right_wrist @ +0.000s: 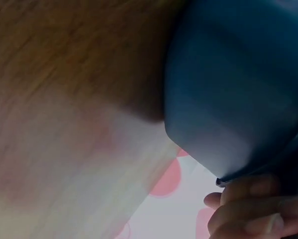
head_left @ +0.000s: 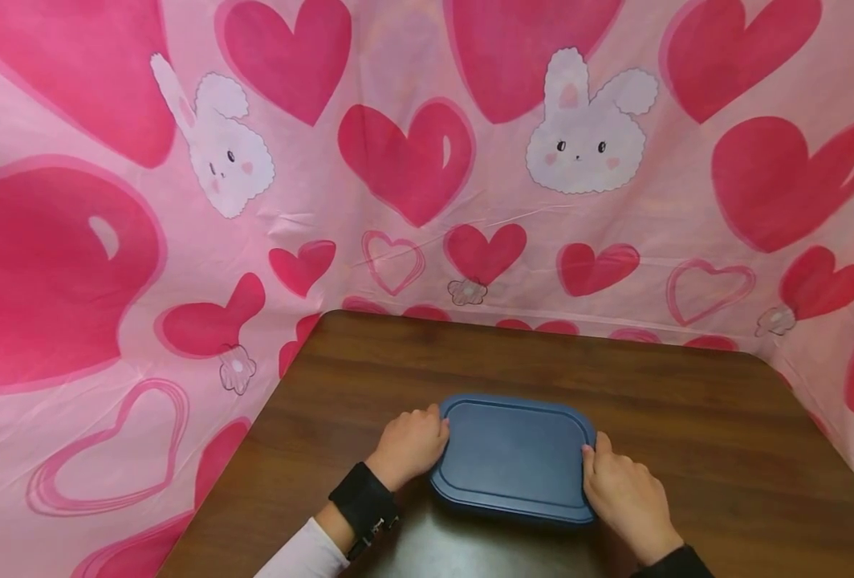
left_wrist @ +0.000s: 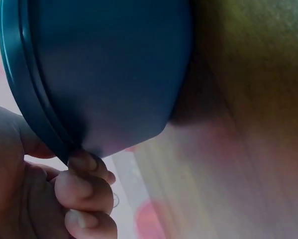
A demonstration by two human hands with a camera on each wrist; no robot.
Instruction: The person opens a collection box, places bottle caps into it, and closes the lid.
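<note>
A blue rectangular lidded container (head_left: 514, 456) sits on the brown wooden table (head_left: 673, 401), near its front edge. My left hand (head_left: 411, 443) grips the container's left side, fingers curled under the lid's rim. My right hand (head_left: 624, 490) grips the right side, its thumb on the lid's edge. In the left wrist view, curled fingers (left_wrist: 86, 186) hook under the lid rim of the container (left_wrist: 109, 74). The right wrist view shows the container (right_wrist: 238, 89) from the side, with fingers (right_wrist: 253, 209) curled beneath its rim.
A pink cloth with red hearts and white bunnies (head_left: 586, 136) hangs behind the table and drapes past its left and right sides. The left wrist wears a black band (head_left: 363, 502) over a white sleeve.
</note>
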